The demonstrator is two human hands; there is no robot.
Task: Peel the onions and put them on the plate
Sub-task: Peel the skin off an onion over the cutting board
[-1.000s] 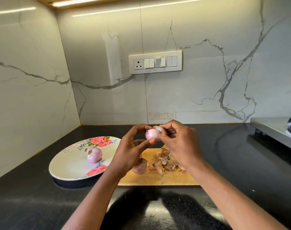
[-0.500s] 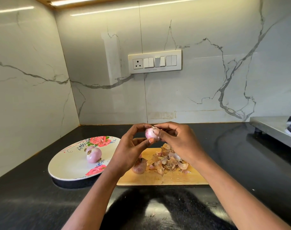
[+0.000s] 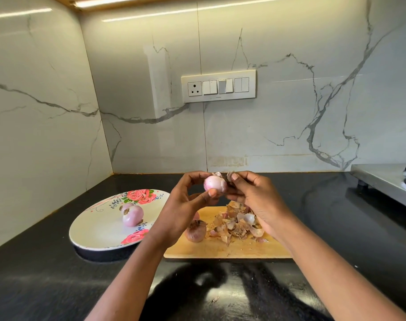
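Onion [image 3: 214, 183] sits clamped in the left hand [image 3: 185, 205] grip above the cutting board [image 3: 232, 249]; right hand [image 3: 255, 198] fingers pinch its loose skin [image 3: 229, 175].

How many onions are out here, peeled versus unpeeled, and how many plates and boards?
Peeled onions: 2, one on the plate, one held
Unpeeled onions: 1
Plates: 1
Cutting boards: 1
Total: 5

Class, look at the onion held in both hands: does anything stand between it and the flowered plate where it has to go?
Nothing visible does. The onion is held above the cutting board; the plate lies to the left, one peeled onion already on it with bare space around.
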